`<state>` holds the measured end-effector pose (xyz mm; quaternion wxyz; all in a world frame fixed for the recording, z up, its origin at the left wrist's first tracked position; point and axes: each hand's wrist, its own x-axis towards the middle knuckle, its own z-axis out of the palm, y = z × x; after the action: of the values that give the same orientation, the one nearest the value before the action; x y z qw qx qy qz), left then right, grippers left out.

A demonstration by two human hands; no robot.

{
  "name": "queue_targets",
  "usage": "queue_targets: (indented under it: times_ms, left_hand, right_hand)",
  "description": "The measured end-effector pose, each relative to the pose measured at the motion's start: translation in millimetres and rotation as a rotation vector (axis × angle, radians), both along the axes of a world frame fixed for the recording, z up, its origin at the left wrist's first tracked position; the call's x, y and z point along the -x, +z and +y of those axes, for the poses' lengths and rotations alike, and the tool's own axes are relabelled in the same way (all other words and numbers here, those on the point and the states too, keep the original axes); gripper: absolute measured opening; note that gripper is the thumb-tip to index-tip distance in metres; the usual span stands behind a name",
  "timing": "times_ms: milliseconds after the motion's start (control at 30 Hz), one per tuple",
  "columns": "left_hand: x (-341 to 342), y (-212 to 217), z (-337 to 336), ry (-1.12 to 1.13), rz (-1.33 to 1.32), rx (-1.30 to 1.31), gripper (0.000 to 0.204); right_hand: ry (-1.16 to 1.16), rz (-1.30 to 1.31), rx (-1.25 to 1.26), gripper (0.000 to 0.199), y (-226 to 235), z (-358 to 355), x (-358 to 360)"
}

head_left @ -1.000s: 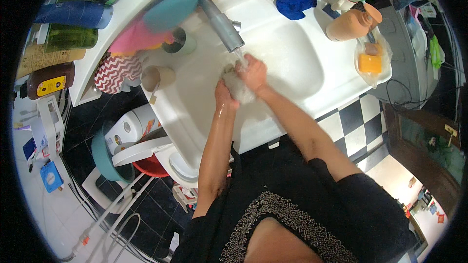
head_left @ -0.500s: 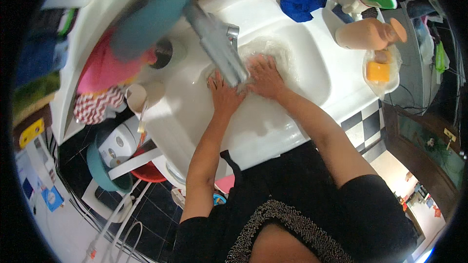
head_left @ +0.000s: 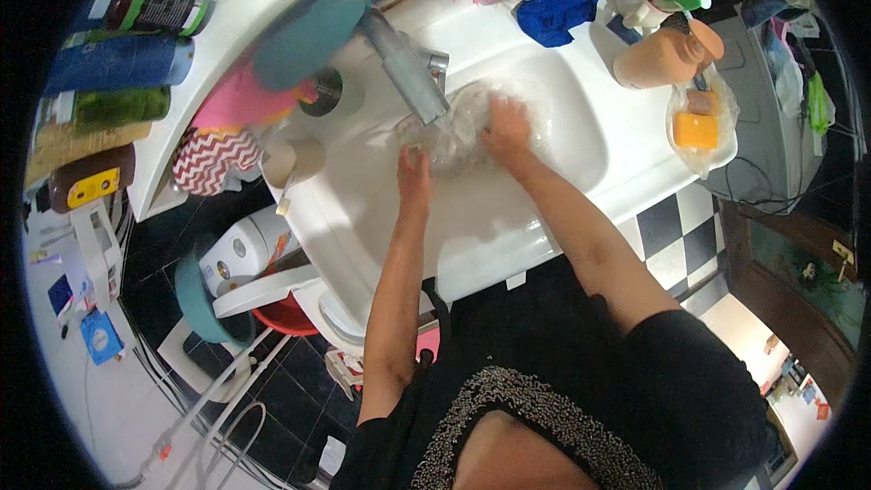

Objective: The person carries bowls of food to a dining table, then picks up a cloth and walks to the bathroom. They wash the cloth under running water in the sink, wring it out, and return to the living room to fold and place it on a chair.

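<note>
Both of my hands are over the white sink basin [head_left: 590,118], where water [head_left: 463,132] swirls and splashes below a grey faucet [head_left: 404,73]. My left hand [head_left: 415,177] is at the left edge of the splashing, fingers bent a little and apart, with nothing visible in it. Farther right, my right hand [head_left: 508,132] lies palm down with its fingers extended into the foamy water. The fingertips are partly blurred by the water. Whether anything lies under the right hand cannot be made out.
A peach pump bottle [head_left: 658,59] and orange soap [head_left: 696,131] stand on the sink's right side. A blue cloth [head_left: 558,14] lies at the back. At left are a cup [head_left: 278,161], a pink cloth [head_left: 240,107] and shelved bottles [head_left: 118,63]. A teal tub [head_left: 195,299] sits below.
My hands have moved apart. The right hand has shifted a little right and deeper into the splash; the left has drawn back from the stream. The view has also shifted slightly.
</note>
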<state>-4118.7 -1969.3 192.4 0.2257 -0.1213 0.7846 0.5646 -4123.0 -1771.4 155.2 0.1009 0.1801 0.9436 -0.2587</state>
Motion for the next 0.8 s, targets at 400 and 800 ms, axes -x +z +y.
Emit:
queue_targets:
  times_ms: [400,800]
  left_hand:
    - [-27,35,-23,0.077,-0.106,-0.647,0.045]
    - [-22,38,3,0.473,-0.311,-0.650,0.037]
  right_hand:
    - [0.593,0.532,0.602,0.039,144,-124,-75]
    - [0.204,0.274,0.169,0.027,77,-34,11]
